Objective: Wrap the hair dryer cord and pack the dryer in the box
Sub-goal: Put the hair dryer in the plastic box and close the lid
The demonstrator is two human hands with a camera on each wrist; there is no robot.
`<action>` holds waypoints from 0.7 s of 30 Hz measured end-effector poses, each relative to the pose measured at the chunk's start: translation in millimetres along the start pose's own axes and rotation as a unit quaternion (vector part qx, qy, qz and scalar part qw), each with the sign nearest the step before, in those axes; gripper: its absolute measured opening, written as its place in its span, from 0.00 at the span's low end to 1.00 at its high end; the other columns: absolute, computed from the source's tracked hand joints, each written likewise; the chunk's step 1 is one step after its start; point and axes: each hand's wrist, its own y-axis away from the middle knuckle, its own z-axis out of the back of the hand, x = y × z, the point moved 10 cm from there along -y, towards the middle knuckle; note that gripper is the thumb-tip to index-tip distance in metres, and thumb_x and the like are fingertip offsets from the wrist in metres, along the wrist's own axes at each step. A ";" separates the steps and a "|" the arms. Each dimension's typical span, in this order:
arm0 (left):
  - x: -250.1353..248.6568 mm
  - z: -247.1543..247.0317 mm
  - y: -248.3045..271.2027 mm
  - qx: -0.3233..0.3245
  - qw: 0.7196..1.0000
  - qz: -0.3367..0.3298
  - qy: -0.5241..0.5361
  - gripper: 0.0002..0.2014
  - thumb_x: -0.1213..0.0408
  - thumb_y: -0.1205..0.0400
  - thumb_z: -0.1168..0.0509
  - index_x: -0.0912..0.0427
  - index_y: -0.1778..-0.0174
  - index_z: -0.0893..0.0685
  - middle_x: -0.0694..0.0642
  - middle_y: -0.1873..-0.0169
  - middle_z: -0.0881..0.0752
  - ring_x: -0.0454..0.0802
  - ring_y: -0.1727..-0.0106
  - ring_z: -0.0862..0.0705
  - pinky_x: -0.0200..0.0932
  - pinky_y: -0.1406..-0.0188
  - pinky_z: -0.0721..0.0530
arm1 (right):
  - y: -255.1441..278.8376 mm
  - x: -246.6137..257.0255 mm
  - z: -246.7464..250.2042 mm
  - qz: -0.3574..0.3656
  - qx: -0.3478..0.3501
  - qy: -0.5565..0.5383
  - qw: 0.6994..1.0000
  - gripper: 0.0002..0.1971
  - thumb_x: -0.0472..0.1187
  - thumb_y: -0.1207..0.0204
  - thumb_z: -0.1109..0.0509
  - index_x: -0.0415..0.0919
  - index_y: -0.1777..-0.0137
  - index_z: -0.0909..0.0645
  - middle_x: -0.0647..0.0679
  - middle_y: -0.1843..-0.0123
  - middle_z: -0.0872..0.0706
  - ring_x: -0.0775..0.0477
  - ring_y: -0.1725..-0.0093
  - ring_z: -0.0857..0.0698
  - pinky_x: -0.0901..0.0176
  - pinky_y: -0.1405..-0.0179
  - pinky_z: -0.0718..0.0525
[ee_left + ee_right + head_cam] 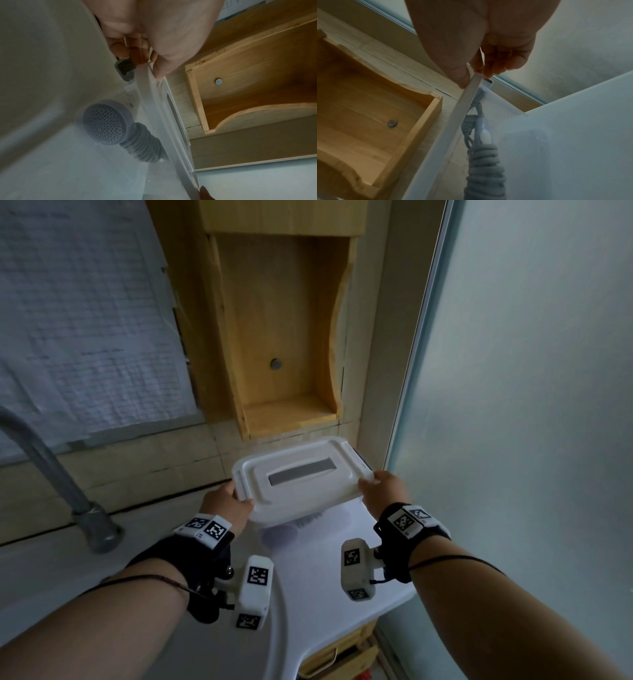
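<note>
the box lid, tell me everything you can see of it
The lid is white, matte plastic, rectangular with rounded corners, a raised centre panel and a grey strip recessed along its middle. It sits tilted over the translucent box, not yet pressed flat. The left hand grips its near left corner and the right hand pinches its right edge, thumbs on top. In the wrist views its thin rim runs just above the dryer's grille and wrapped cord.

Bare forearms, black wrist straps.
White camera modules with black-and-white square markers on left hand (228,501) and right hand (385,489); thin dark cords.
</note>
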 end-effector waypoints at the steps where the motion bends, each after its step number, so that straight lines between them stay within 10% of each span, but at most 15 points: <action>1: -0.4 -0.3 -0.6 0.000 1.000 0.005 -0.009 0.16 0.61 0.22 0.37 0.59 0.39 0.19 0.63 0.43 0.13 0.62 0.45 0.15 0.47 0.47 0.19 | -1.6 0.2 0.4 0.001 -0.001 0.008 1.000 0.11 0.41 0.26 0.40 0.34 0.51 0.21 0.38 0.59 0.19 0.36 0.57 0.21 0.56 0.59 0.27; 4: 0.2 0.8 -2.7 -0.010 1.000 0.014 -0.023 0.16 0.60 0.23 0.36 0.59 0.40 0.17 0.63 0.44 0.13 0.62 0.45 0.15 0.47 0.46 0.18 | -8.1 -2.1 2.6 -0.006 -0.004 0.022 1.000 0.13 0.40 0.23 0.43 0.34 0.53 0.20 0.37 0.60 0.20 0.37 0.56 0.22 0.56 0.58 0.27; 8: 9.9 2.3 -4.6 -0.024 0.998 0.059 -0.020 0.22 0.55 0.26 0.35 0.58 0.36 0.22 0.65 0.42 0.15 0.64 0.44 0.16 0.49 0.43 0.17 | -12.2 -9.3 12.8 -0.043 -0.039 0.000 0.998 0.24 0.46 0.24 0.39 0.36 0.30 0.28 0.33 0.32 0.22 0.33 0.34 0.22 0.50 0.36 0.25; 10: 19.3 -5.5 -7.0 -0.005 0.995 0.094 0.020 0.28 0.51 0.27 0.34 0.61 0.34 0.27 0.66 0.41 0.17 0.65 0.44 0.16 0.50 0.43 0.17 | -13.3 -9.4 9.7 -0.046 -0.013 -0.021 0.999 0.26 0.46 0.24 0.38 0.33 0.28 0.31 0.34 0.29 0.23 0.35 0.32 0.23 0.55 0.41 0.26; 14: 32.8 -22.9 -8.1 0.023 0.973 0.128 0.192 0.24 0.53 0.28 0.33 0.65 0.41 0.23 0.70 0.47 0.14 0.67 0.51 0.13 0.67 0.49 0.14 | -14.9 -7.0 -5.2 -0.036 0.050 -0.028 0.998 0.24 0.48 0.25 0.37 0.35 0.33 0.25 0.37 0.47 0.18 0.38 0.50 0.19 0.59 0.55 0.29; 21: 31.0 -19.7 -7.3 0.010 0.969 0.118 0.218 0.18 0.60 0.20 0.37 0.63 0.36 0.27 0.67 0.48 0.15 0.61 0.60 0.16 0.51 0.63 0.14 | -13.5 4.3 -7.3 0.008 0.008 -0.100 0.995 0.20 0.36 0.29 0.39 0.50 0.37 0.26 0.42 0.53 0.17 0.43 0.69 0.19 0.61 0.71 0.20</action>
